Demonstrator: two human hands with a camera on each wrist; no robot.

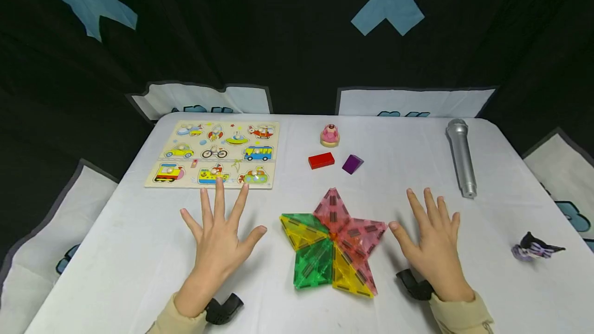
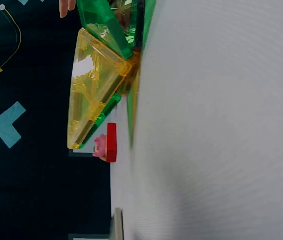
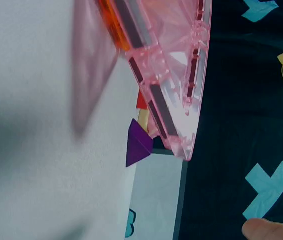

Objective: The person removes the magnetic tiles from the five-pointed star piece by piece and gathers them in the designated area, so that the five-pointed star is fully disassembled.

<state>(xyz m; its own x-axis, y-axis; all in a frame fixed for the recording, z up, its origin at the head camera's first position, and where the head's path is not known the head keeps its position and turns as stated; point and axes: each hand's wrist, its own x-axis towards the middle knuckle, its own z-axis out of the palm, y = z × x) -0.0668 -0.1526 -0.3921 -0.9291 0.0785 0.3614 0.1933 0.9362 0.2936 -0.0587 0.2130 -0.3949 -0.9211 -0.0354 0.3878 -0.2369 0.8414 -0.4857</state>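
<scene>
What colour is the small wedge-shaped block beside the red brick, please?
Purple; the wedge block shows best in the head view, right of the red brick.

Two hands, left hand (image 1: 218, 244) and right hand (image 1: 433, 246), one star of magnetic tiles (image 1: 331, 241), one puzzle board (image 1: 215, 153), one red block (image 1: 321, 160), one purple block (image 1: 352, 163), one pink figure (image 1: 330, 135), one silver microphone (image 1: 461, 157), one small dark toy (image 1: 533, 247)

Plenty of bare white table (image 1: 139, 251) sat around both flat hands. The tile star (image 1: 331, 241) filled the gap between them. Behind it, the red block (image 1: 321, 160), purple wedge (image 1: 352, 163) and pink figure (image 1: 330, 135) crowded the middle, puzzle board (image 1: 215, 154) far left, microphone (image 1: 461, 157) far right.
</scene>
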